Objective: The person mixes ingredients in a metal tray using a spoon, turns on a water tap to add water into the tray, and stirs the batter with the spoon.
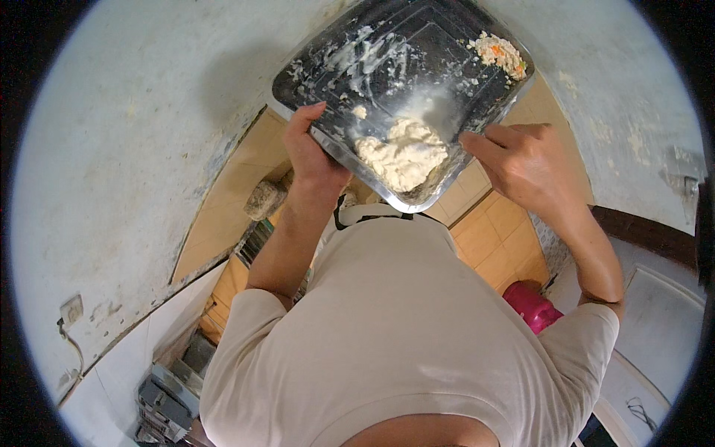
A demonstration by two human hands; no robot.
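Observation:
A rectangular metal tray (pixel 341 84) is tilted in front of me, its dark inside smeared with white paste. In its near corner lies a lump of pale, wet dough or batter (pixel 405 156). White powder (pixel 438 106) dusts the tray just behind that lump. A small heap of crumbly mixture with orange and green bits (pixel 499 56) sits in the right corner. My left hand (pixel 313 148) grips the left rim, thumb over the inside edge. At the right rim, my right hand (pixel 525 159) has its fingers curled over the edge; its thumb is hidden.
Stained walls (pixel 139 112) rise on both sides, with a socket and cord (pixel 71 310) low on the left. On the tiled floor (pixel 491 229) are a stone-like block (pixel 265 200) and a pink gas cylinder or similar container (pixel 530 307). Grey equipment (pixel 165 402) stands lower left.

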